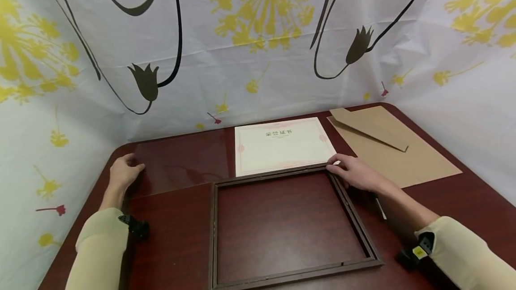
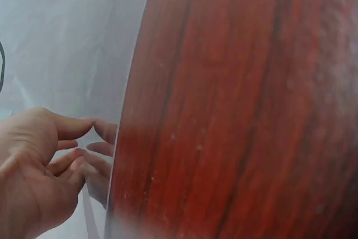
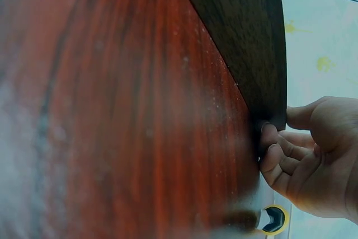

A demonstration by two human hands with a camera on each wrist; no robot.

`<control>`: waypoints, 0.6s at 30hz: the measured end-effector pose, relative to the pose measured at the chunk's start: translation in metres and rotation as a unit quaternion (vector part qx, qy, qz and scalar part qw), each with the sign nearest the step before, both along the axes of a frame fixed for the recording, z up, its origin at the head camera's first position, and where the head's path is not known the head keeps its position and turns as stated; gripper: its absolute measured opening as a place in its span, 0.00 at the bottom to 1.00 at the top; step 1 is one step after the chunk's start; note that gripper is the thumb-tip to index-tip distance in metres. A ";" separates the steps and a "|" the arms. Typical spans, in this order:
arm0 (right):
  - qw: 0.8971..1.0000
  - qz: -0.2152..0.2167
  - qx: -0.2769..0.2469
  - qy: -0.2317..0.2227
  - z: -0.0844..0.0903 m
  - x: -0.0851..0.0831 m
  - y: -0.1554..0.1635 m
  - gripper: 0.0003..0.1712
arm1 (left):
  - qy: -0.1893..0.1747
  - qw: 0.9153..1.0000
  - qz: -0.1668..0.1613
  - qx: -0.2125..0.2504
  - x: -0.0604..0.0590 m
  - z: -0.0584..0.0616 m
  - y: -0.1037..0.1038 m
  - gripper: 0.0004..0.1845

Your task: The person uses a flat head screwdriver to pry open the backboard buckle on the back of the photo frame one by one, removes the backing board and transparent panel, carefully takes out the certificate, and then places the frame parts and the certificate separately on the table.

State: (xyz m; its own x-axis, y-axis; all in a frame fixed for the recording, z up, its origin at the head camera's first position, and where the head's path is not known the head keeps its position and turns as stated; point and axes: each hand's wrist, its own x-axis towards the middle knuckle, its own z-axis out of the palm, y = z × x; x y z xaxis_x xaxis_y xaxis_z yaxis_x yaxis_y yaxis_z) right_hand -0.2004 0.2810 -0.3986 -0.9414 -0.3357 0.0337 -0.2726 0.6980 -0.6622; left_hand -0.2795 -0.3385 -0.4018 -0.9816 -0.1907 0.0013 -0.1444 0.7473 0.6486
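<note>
Nearest the camera, an empty dark picture frame (image 1: 290, 227) lay flat on the red-brown bench (image 1: 177, 245), its near edge cut off. At its far right corner, the right hand (image 1: 356, 173) pinched the frame with curled fingers. Well apart, the left hand (image 1: 122, 171) touched the edge of a clear sheet (image 1: 181, 160), hard to make out, with loosely bent fingers. Behind the frame lay a certificate (image 1: 282, 144).

Bright even light, blurred wrist views
</note>
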 end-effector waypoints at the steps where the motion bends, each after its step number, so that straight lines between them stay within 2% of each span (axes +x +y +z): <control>1: 1.000 0.000 0.001 0.002 0.000 0.000 0.000 0.13 | -0.001 1.000 0.000 -0.002 0.000 0.000 0.000 0.34; 5: 1.000 0.003 0.001 0.008 -0.001 -0.002 0.000 0.13 | 0.013 1.000 -0.001 -0.013 0.001 -0.001 0.002 0.33; 11: 1.000 0.011 -0.003 -0.002 0.000 -0.004 0.002 0.12 | 0.070 0.997 0.000 -0.028 0.001 -0.001 0.016 0.30; 18: 1.000 0.012 0.012 -0.005 0.006 -0.008 0.003 0.12 | 0.121 0.992 -0.035 -0.020 0.005 0.016 0.048 0.27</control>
